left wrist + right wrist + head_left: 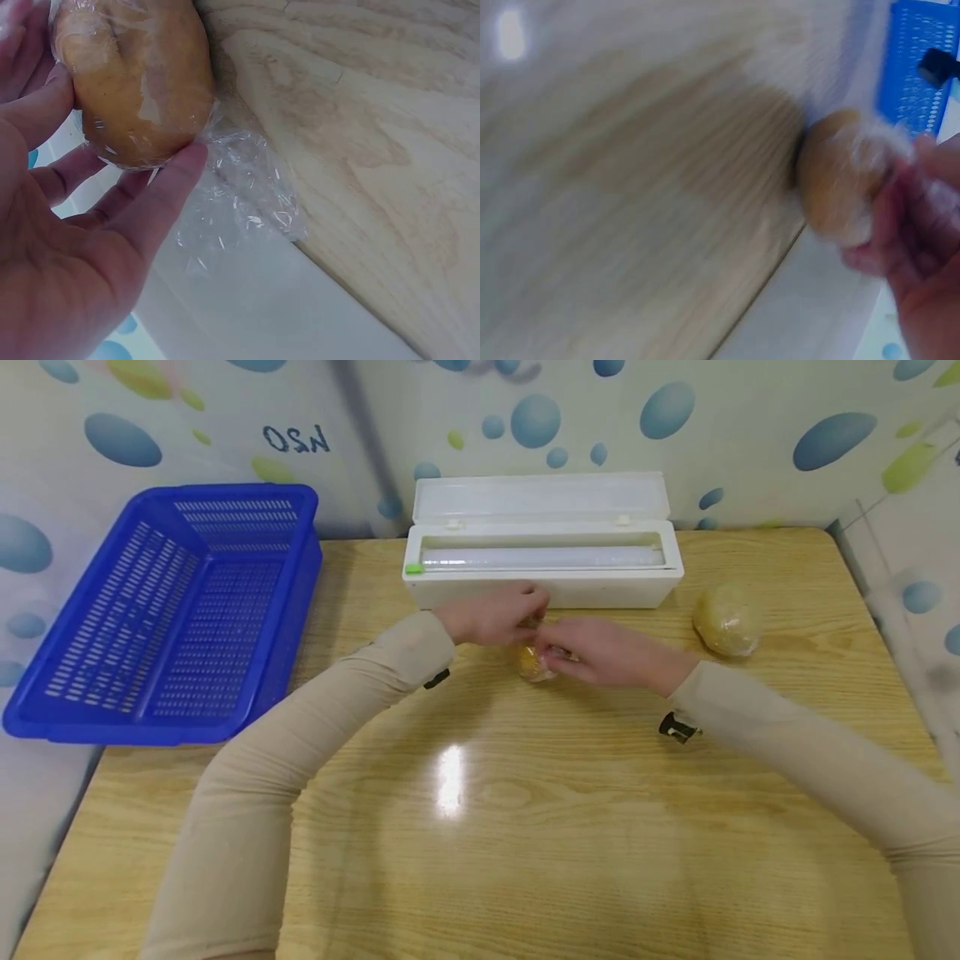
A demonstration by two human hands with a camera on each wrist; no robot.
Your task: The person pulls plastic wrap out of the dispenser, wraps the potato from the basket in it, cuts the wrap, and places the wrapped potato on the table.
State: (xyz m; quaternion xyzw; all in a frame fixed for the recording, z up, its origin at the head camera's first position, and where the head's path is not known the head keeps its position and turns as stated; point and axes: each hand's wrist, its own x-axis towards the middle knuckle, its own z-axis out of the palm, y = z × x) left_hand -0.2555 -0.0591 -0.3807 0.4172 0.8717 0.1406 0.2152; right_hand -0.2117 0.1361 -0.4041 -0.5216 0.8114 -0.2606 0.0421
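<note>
An orange-brown rounded fruit or vegetable (146,82) wrapped in clear plastic wrap (240,187) rests on the table by the white box; its exact kind is unclear. My left hand (497,613) holds it from the box side, thumb and fingers around its edge in the left wrist view. Beside those fingers a crumpled flap of the wrap sticks out. From the other side my right hand (606,650) pinches the wrap against the item, its fingers bent; the right wrist view is blurred. In the head view the hands partly hide the item.
Behind the hands stands a white plastic wrap dispenser (543,593), lid up, a film roll (540,557) inside and a green slider at its left end. A blue basket (273,635) is at the left. A yellowish round item (727,620) in film sits at the right on the wooden table (525,860).
</note>
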